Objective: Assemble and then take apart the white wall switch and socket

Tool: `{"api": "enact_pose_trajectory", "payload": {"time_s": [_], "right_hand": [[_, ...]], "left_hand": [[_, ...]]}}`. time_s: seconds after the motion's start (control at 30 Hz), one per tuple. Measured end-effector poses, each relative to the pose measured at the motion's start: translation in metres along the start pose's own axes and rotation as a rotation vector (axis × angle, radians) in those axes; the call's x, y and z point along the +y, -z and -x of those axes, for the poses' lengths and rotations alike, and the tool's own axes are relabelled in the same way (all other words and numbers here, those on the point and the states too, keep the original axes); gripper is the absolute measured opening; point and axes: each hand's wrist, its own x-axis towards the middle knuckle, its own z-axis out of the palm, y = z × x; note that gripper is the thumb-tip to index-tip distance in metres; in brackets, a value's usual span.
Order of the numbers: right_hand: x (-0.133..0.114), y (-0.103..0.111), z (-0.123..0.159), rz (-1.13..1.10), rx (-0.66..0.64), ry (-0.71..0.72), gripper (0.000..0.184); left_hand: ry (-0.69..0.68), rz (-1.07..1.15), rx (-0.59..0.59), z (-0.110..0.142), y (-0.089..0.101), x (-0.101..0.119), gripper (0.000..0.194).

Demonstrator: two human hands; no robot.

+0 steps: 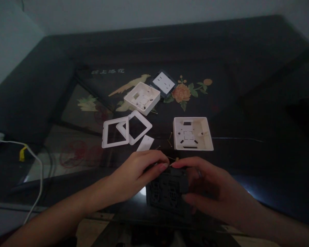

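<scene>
Both of my hands hold a dark grey socket module point(167, 192) just above the near edge of a glossy dark table point(247, 113). My left hand point(139, 173) pinches its top edge with fingertips closed. My right hand point(208, 188) wraps round its right side, thumb and fingers closed on it. The module's back, with moulded slots, faces me.
On the table lie two white mounting boxes point(192, 133) point(142, 97), two white square frames point(115, 132) point(137, 126), a small white cover piece point(145, 143), a dark-framed white socket plate point(164, 83) and a few loose screws point(170, 140). A white cable point(37, 161) runs at the left.
</scene>
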Motion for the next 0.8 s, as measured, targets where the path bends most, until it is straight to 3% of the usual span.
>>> {"api": "enact_pose_trajectory", "payload": {"time_s": [0.13,0.27,0.33,0.57,0.8], "right_hand": [[-0.007,0.010,-0.001,-0.012,0.139,0.058,0.037],[-0.012,0.025,-0.002,-0.020,0.239,0.142,0.037],[-0.012,0.030,-0.002,-0.024,0.238,0.164,0.036],[-0.013,0.031,-0.001,0.001,0.241,0.170,0.035],[-0.022,0.038,-0.001,0.078,0.167,0.100,0.041]], "left_hand": [[-0.010,0.122,0.122,0.005,0.002,-0.004,0.033],[-0.087,0.208,0.141,0.008,0.002,-0.008,0.090],[-0.113,0.170,0.132,0.009,0.002,-0.008,0.108],[-0.108,0.065,0.141,0.010,0.001,-0.010,0.109],[-0.074,0.028,0.110,0.005,-0.001,-0.011,0.092]]}}
